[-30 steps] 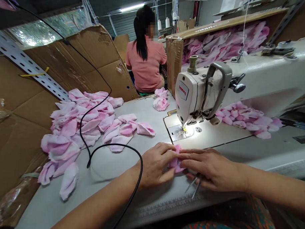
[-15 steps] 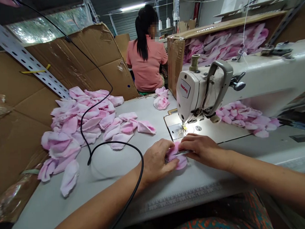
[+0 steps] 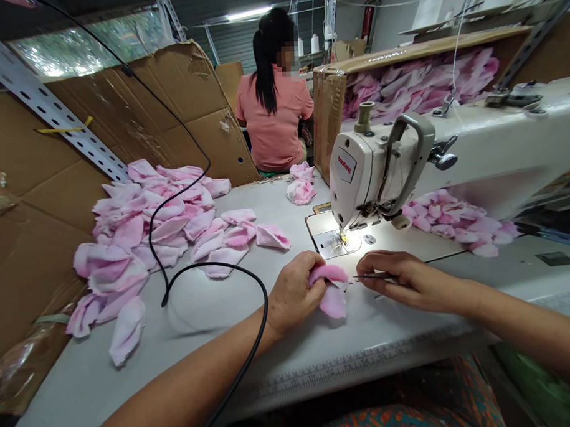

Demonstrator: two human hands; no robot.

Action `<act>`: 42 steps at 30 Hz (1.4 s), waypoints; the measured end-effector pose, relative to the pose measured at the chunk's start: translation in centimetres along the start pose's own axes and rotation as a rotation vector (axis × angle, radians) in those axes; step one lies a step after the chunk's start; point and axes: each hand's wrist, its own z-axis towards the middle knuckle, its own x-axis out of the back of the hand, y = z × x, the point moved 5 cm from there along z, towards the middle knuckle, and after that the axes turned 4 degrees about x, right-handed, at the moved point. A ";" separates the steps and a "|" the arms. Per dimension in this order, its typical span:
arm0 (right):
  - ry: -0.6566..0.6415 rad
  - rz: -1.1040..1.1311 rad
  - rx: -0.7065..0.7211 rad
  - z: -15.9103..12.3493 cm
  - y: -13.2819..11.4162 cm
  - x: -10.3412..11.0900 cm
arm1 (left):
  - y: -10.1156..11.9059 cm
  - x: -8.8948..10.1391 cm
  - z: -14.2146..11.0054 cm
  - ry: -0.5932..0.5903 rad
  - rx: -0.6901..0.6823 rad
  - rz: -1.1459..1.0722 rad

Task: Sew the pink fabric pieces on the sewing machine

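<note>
A pink fabric petal (image 3: pixel 332 299) is held in the left hand (image 3: pixel 294 294), just above the counter (image 3: pixel 378 335), with the fingers curled and the petal pinched at its upper edge. Small metal snips (image 3: pixel 374 276) are pinched between thumb and fingers of the right hand (image 3: pixel 411 281), with the tips pointed left, just beside the petal. Whether they touch it cannot be told. The hands are apart, and the forearms reach in from the lower left and lower right, low over the counter.

The step in hand is judged to be tidying of the petal's edge with the snips. A clean snip would call for the tips being brought onto the fabric while the petal is held taut.

A steel ruler strip (image 3: pixel 346 367) is fixed along the near counter edge, and a black cable (image 3: pixel 265 314) lies across the left forearm. Loose petals are heaped at left (image 3: pixel 127 244). Just ahead is the needle plate (image 3: pixel 333 243) of the sewing machine (image 3: pixel 358 173), with a small petal pile (image 3: pixel 300 191) beyond it on the left and more petals (image 3: pixel 453 223) behind it. Further on, a box of petals (image 3: pixel 421 84) stands at right, and a co-worker in a pink shirt (image 3: pixel 272 123) sits with their back turned.
</note>
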 end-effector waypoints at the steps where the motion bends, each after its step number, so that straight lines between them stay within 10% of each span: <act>1: 0.022 -0.067 -0.022 -0.3 0.5 0.4 | 0.0 -0.1 0.1 -0.003 -0.007 0.001; 7: 0.250 -0.482 0.114 -1.2 -0.7 1.2 | 0.3 -0.5 0.8 -0.009 -0.026 0.007; 16: -0.034 -0.568 0.095 0.0 -1.8 -2.9 | 1.0 -0.5 1.6 -0.040 0.048 0.009; 27: 0.022 -0.532 0.207 -0.2 -1.7 -2.7 | -0.2 -1.4 4.6 -0.085 0.045 0.117; 35: -0.020 -0.430 0.100 -0.2 -1.0 -3.1 | 3.1 -0.4 2.2 -0.230 -0.554 0.276; 42: 0.039 -0.321 0.126 -0.3 -0.8 -2.3 | 0.8 -0.8 1.5 -0.328 -0.552 0.316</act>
